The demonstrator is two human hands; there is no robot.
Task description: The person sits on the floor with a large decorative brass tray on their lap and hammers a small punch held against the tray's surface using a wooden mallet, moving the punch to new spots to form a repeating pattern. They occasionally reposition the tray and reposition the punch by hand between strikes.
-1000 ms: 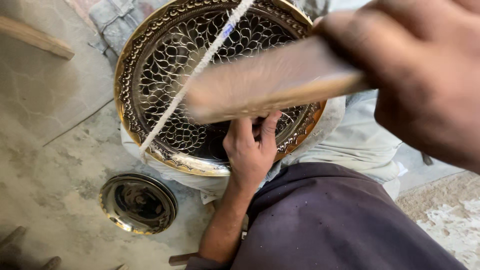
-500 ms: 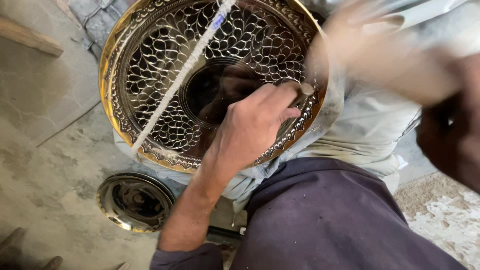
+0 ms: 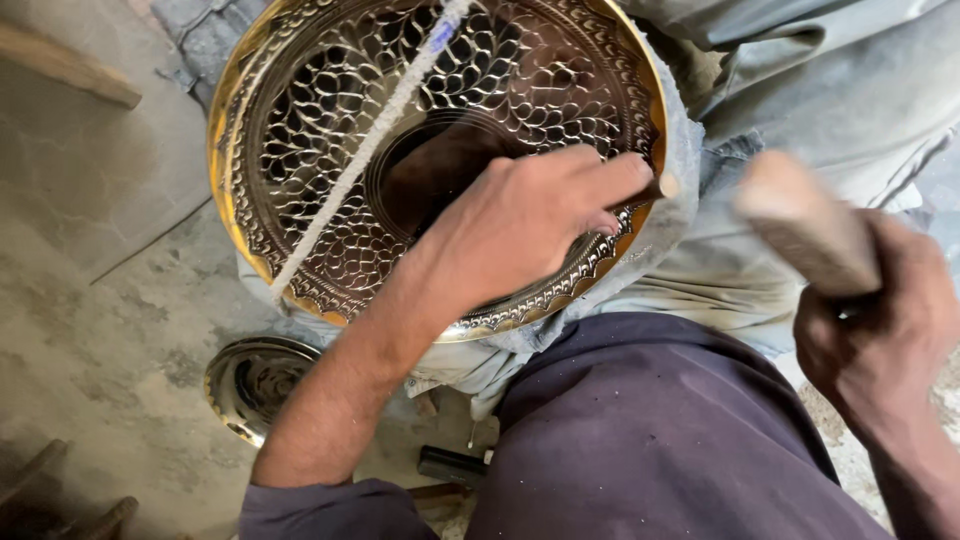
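A large round brass tray (image 3: 300, 150) with a pierced leaf pattern rests tilted on my lap, over grey cloth (image 3: 690, 200). My left hand (image 3: 530, 220) lies on its lower right rim, fingers closed around a thin metal punch (image 3: 662, 187) whose tip shows past my fingers. My right hand (image 3: 880, 330) is at the right, gripping a wooden mallet (image 3: 805, 225) that is blurred by motion, raised beside the tray. A white cord (image 3: 370, 145) runs diagonally across the tray's face.
A smaller round metal dish (image 3: 255, 385) lies on the concrete floor below the tray. A dark tool (image 3: 452, 465) sits on the floor by my knee. A wooden strip (image 3: 65, 65) lies at the upper left. My dark purple garment (image 3: 640, 440) fills the lower middle.
My left hand moved from the tray's lower edge up to the right rim with the punch. The mallet swung from across the tray to the right side.
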